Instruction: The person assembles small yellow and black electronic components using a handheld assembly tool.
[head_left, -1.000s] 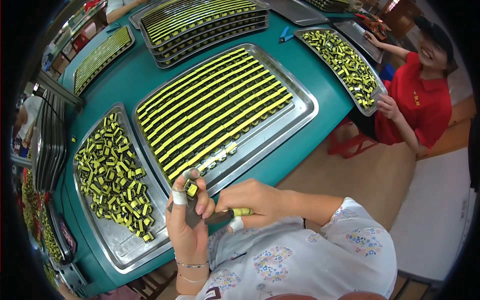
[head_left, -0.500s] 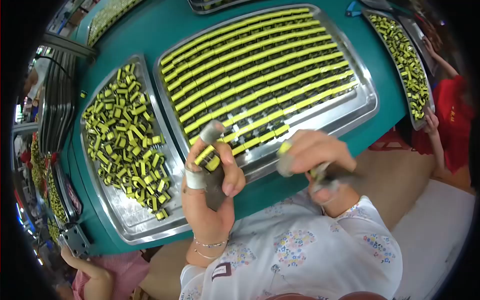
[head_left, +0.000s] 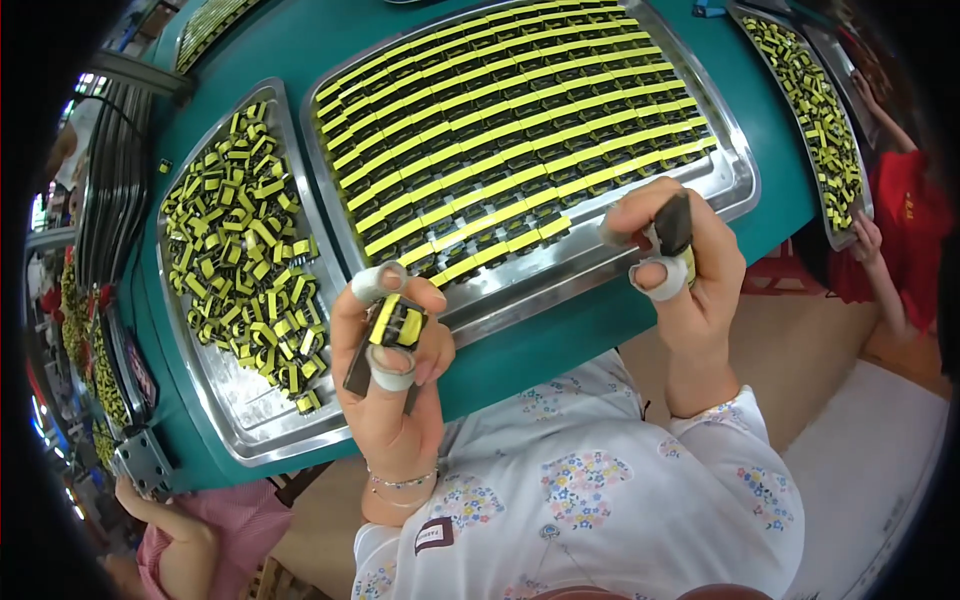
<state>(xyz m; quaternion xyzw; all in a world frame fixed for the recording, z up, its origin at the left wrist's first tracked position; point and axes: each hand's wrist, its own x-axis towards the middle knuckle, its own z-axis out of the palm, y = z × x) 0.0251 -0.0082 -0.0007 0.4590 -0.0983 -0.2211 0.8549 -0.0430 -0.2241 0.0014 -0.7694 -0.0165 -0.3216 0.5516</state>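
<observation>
Gripping part (head_left: pixel 399 322) in left hand (head_left: pixel 390 418), dark tool (head_left: pixel 674 222) in right hand (head_left: pixel 712 268), by near edge of tray (head_left: pixel 545 283). Looks mostly filled, bar last row (head_left: pixel 522 241); leaves loose heap (head_left: pixel 248 245) left of tray.

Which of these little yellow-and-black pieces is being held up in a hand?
The piece in the left hand, between thumb and fingers; others nearby lie in trays or on the table.

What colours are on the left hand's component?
The component is yellow and black; see head view.
</observation>
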